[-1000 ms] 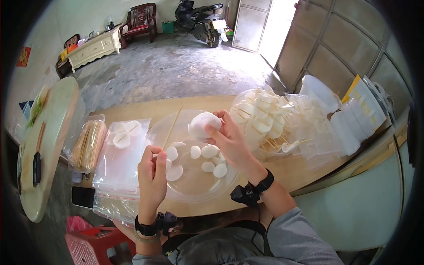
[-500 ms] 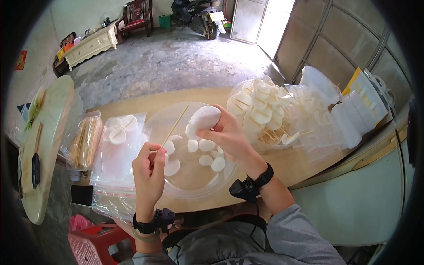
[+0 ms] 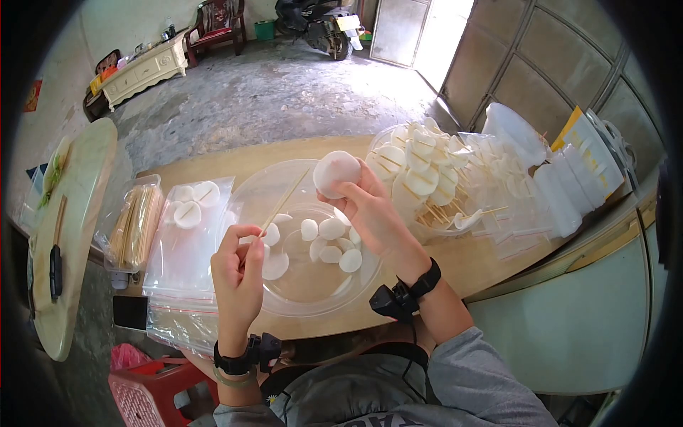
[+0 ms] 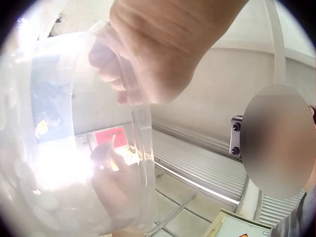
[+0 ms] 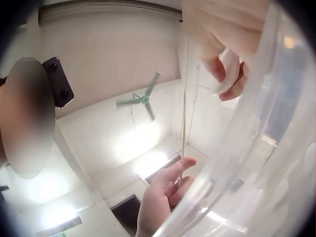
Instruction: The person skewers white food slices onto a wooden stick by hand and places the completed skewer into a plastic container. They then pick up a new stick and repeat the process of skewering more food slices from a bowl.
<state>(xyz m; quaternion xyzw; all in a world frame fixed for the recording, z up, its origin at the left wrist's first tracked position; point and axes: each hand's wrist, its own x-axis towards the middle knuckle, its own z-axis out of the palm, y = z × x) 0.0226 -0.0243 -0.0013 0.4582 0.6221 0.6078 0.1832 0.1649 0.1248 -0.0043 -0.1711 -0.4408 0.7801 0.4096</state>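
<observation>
My left hand pinches the lower end of a thin bamboo skewer, which slants up and to the right. In my right hand are white round slices, gripped between thumb and fingers, with the flat face showing. The skewer's upper tip comes close to the slices' left edge in the head view. Both hands are above a clear plastic basin, where several loose white slices lie. The right wrist view shows the skewer rising from the left fingers, and a slice under the right fingers.
A plastic box of skewers stands at left, beside plastic bags with skewered slices on top. Right of the basin is a heaped pile of skewered slices. A phone lies at the table's left edge.
My right hand has turned the slices, so their flat face now shows, and shifted them slightly right and up. My left hand has moved a little left, still pinching the skewer.
</observation>
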